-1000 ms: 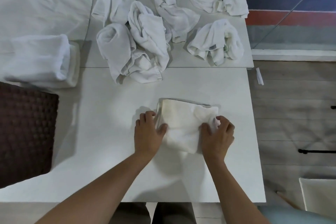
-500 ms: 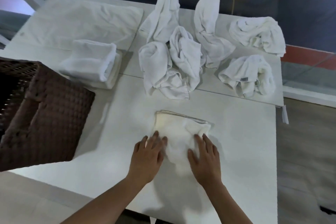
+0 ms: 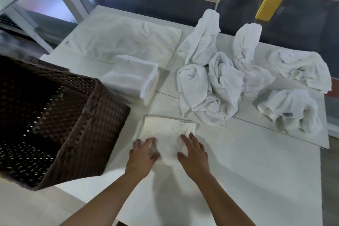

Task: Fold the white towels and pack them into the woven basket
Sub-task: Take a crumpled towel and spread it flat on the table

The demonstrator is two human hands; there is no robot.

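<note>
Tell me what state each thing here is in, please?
Small towel: folded, under both hands.
Left hand: resting on its edge.
Right hand: pressed flat on it.
Basket: open, nothing visible inside.
Towel stack: folded, beside the basket.
Other towels: crumpled, unfolded.
Large towel: spread flat.

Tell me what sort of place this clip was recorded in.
Probably a laundry or housekeeping work area, possibly staged: a white table holds a heap of crumpled white towels and a folded stack, with a woven basket at its left edge.
</note>
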